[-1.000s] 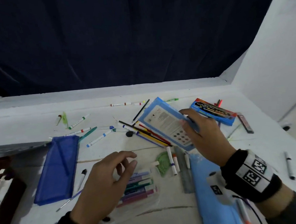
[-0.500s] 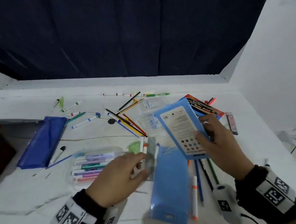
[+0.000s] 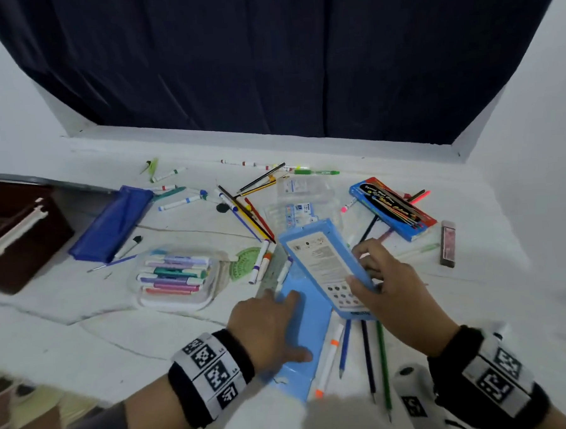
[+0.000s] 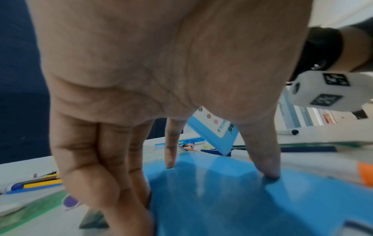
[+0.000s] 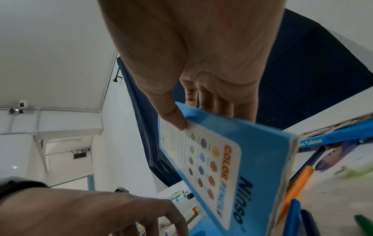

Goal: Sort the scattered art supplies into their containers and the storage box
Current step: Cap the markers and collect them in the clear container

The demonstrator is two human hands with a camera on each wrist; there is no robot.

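My right hand (image 3: 376, 275) grips a light blue colour pencil case (image 3: 323, 261), tilted with its printed back up above the table. In the right wrist view the thumb (image 5: 173, 118) lies on the label of the case (image 5: 252, 159) and the fingers are behind it. My left hand (image 3: 271, 326) rests on a flat light blue tray (image 3: 310, 314) lying on the table. The index fingertip (image 4: 169, 164) and thumb press on the tray (image 4: 222, 199); the other fingers stand at its left edge. An orange-capped marker (image 3: 328, 359) and several pencils (image 3: 368, 357) lie right of the tray.
A clear case of pastel highlighters (image 3: 176, 275), a blue zip pouch (image 3: 112, 230) and a dark brown box (image 3: 20, 234) lie to the left. Scattered markers and pencils (image 3: 241, 203), a green protractor (image 3: 241, 265) and a blue pencil box (image 3: 393, 208) sit farther back.
My right hand has carried the pencil case nearer and to the right. My left hand has left the highlighter case and come down onto the light blue tray.
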